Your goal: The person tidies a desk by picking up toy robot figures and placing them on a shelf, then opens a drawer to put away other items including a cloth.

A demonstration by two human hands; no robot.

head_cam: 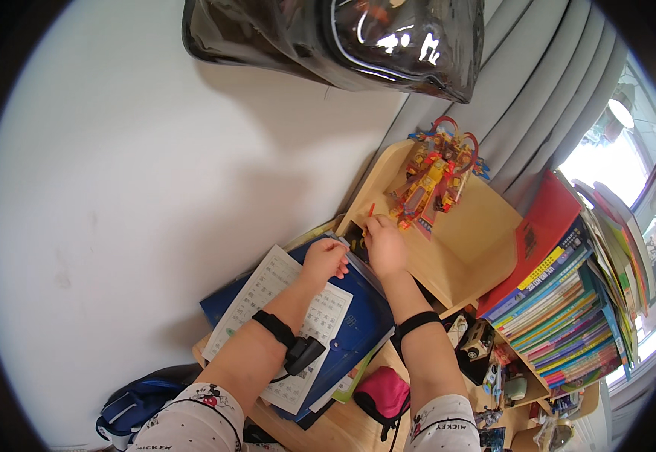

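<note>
My right hand (385, 246) is at the near left edge of a light wooden shelf unit (469, 237). Its fingers pinch a thin orange-red piece (371, 209) that points upward. Just beyond it on the shelf stands a red and yellow building-brick figure (432, 172) with curved red horns and blue parts. My left hand (326, 260) hovers over a blue document folder (356, 327), its fingers curled; whether they hold something small is hidden. A printed character-writing worksheet (288, 294) lies on the folder, partly beneath my left forearm.
Several books (565, 327) and a red folder (537, 237) stand upright at the right. A pink and black pouch (383, 392) is on the wooden desk (328, 435). Toy vehicles (477, 340) fill the lower cubby. A dark glossy bag (328, 45) hangs overhead, and a blue backpack (141, 404) sits lower left.
</note>
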